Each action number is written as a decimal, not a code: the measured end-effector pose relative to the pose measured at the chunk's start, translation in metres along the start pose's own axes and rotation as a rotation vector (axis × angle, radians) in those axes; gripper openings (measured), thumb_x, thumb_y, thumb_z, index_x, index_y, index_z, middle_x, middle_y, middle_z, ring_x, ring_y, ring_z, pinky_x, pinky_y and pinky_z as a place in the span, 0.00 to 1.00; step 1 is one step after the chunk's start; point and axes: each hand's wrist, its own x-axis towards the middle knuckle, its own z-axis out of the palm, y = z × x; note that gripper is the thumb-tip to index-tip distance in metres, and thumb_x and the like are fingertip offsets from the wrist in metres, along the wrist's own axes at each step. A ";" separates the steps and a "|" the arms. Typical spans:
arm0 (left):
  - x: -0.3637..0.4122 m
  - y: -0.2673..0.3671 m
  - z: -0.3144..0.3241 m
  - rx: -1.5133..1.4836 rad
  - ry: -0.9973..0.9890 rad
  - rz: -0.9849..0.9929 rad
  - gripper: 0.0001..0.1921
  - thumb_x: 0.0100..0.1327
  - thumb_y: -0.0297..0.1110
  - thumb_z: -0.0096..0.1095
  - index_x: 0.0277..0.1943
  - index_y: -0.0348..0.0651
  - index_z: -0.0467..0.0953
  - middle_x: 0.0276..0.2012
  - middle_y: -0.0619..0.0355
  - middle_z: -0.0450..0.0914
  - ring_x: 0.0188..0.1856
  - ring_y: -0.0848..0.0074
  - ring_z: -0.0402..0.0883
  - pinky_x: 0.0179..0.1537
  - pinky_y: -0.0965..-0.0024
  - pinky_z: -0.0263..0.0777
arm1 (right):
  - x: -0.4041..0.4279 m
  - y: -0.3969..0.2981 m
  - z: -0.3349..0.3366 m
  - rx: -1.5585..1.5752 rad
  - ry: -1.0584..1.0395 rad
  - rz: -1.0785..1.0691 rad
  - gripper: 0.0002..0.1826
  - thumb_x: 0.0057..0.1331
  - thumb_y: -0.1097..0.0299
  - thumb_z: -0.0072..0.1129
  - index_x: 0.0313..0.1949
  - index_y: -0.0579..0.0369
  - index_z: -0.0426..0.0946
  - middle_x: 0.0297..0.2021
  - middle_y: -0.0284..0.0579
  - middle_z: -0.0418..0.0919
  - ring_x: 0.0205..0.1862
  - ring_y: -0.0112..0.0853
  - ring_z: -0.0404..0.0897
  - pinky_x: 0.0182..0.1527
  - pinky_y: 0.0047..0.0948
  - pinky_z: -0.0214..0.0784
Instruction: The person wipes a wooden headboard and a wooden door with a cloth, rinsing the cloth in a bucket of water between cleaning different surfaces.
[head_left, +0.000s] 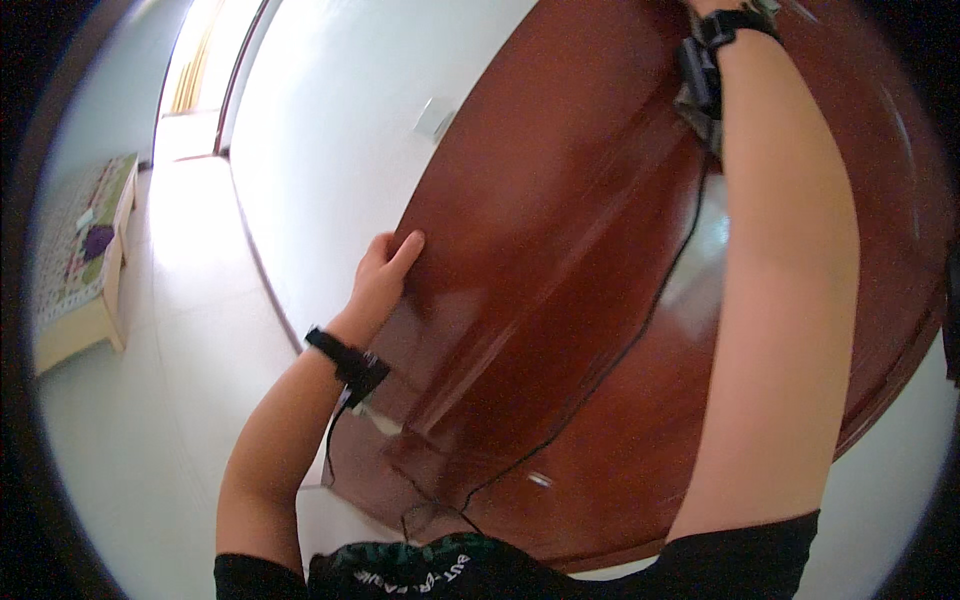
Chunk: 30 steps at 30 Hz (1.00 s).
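A large, glossy reddish-brown wooden panel (510, 247) fills the middle of the view, with pale reflections on it. My left hand (386, 274) grips its left edge, thumb on the front face and the other fingers hidden behind. Stretched far up across the same surface, my right arm ends at my right hand (709, 7), mostly cut off by the top rim. Crumpled greyish cloth-like material (701, 124) shows by that wrist; whether the fingers hold it is hidden. Black straps with small devices sit on both wrists.
A thin black cable (645, 322) runs from my right wrist down to my waist. A white wall box (433, 118) sits beside the panel edge. On the left are a low bed (79, 255) with a patterned cover, pale floor tiles (187, 300) and a bright doorway (195, 82).
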 end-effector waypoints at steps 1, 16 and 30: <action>0.001 0.005 0.003 0.012 -0.013 0.016 0.30 0.62 0.54 0.55 0.49 0.29 0.69 0.42 0.50 0.76 0.43 0.71 0.74 0.45 0.70 0.68 | 0.000 0.006 0.008 0.068 0.028 -0.051 0.31 0.70 0.52 0.33 0.69 0.46 0.47 0.71 0.40 0.41 0.71 0.43 0.44 0.69 0.43 0.36; 0.020 -0.014 -0.011 -0.362 -0.232 -0.333 0.41 0.66 0.66 0.23 0.55 0.34 0.69 0.48 0.53 0.76 0.48 0.68 0.72 0.56 0.67 0.61 | -0.334 -0.196 0.181 0.468 0.035 -0.325 0.26 0.63 0.51 0.47 0.56 0.51 0.67 0.56 0.55 0.67 0.57 0.51 0.66 0.59 0.55 0.54; 0.017 -0.034 -0.014 -0.046 -0.486 -0.055 0.37 0.68 0.60 0.37 0.60 0.28 0.62 0.58 0.46 0.68 0.59 0.63 0.68 0.61 0.65 0.58 | -0.468 -0.168 0.173 0.790 -0.293 0.009 0.18 0.60 0.58 0.50 0.50 0.44 0.71 0.43 0.40 0.73 0.46 0.37 0.73 0.45 0.39 0.66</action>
